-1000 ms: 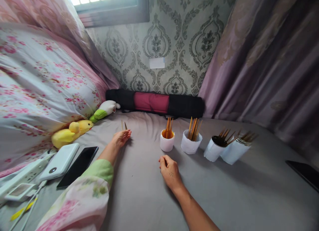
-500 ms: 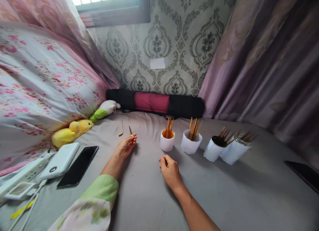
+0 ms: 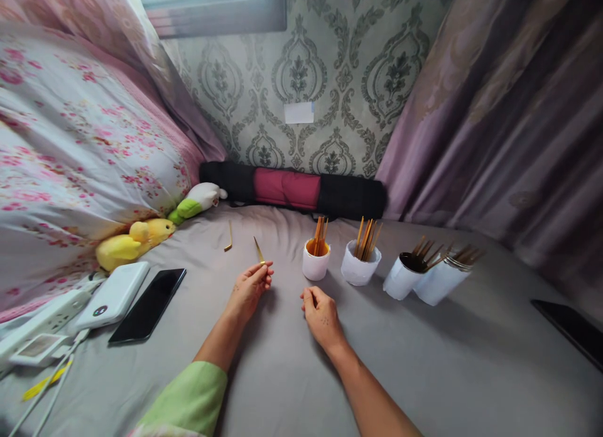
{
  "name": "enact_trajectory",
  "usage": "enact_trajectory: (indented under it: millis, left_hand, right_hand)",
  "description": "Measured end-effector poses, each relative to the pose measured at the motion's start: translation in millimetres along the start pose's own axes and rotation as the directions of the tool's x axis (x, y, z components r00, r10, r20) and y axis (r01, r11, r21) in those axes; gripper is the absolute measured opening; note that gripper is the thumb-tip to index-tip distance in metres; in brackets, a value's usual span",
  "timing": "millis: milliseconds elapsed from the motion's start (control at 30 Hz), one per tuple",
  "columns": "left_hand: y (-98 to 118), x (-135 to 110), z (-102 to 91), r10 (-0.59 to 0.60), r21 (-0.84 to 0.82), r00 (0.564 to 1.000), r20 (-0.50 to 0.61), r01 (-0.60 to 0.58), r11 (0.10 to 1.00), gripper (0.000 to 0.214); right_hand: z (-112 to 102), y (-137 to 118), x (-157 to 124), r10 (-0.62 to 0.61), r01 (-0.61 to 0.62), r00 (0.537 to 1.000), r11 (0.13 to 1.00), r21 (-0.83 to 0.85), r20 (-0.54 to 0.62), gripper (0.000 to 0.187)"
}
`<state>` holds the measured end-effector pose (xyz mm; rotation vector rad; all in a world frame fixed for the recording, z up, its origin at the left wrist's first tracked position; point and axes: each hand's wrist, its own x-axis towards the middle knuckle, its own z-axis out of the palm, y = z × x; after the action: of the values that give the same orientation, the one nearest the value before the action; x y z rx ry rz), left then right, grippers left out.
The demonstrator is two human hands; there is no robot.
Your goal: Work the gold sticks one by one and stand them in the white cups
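While my left hand point(image 3: 249, 288) pinches a gold pointed tool point(image 3: 259, 251) between thumb and fingers, tip directed away from me, my right hand point(image 3: 323, 316) lies curled low over the grey sheet point(image 3: 282, 374); cannot tell whether its fingers enclose anything; a second gold tool point(image 3: 228, 239), thin with a bent end, lies on the sheet beyond my left hand, touched by neither; just beyond my right hand stands an orange-lined white cup point(image 3: 315, 269); to its right, in order, a wider white cup point(image 3: 360, 272), a dark-lined cup point(image 3: 399, 283) and a jar point(image 3: 437, 287); all four hold thin sticks point(image 3: 321, 230); the last two overlap in view, contact uncertain; a black phone point(image 3: 147, 306) lies left of my left forearm.
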<state>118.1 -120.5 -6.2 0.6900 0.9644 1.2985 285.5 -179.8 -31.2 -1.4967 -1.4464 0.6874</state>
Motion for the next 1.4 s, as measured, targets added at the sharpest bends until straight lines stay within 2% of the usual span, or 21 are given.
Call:
enact_trajectory:
  millis: [400,667,900,1200,1400]
  left_hand:
    - [-14,-39,24.4,-0.004,0.054,0.999,0.05,0.001,0.999,0.031]
    - [-22,-57,31.2,0.016,0.213,0.996,0.084,-0.033,0.977,0.038]
    - [-27,-63,30.7,0.062,0.34,0.992,0.114,-0.098,0.935,0.039]
    - [-37,-64,22.4,0.186,0.525,0.96,0.209,-0.27,0.807,0.035]
    - [-35,-67,21.2,0.325,0.643,0.889,0.322,-0.457,0.615,0.029]
  right_hand:
    - [-1,3,1,0.033,-0.035,0.999,0.997,0.062,0.027,0.036]
    - [-2,2,1,0.06,-0.067,0.996,0.992,0.111,0.066,0.038]
    - [-5,0,1,0.077,-0.096,0.992,0.974,0.207,0.102,0.038]
    - [-12,-9,0,0.1,-0.139,0.988,0.917,0.375,0.121,0.039]
    - [-21,-19,0,0.103,-0.155,0.986,0.868,0.472,0.134,0.036]
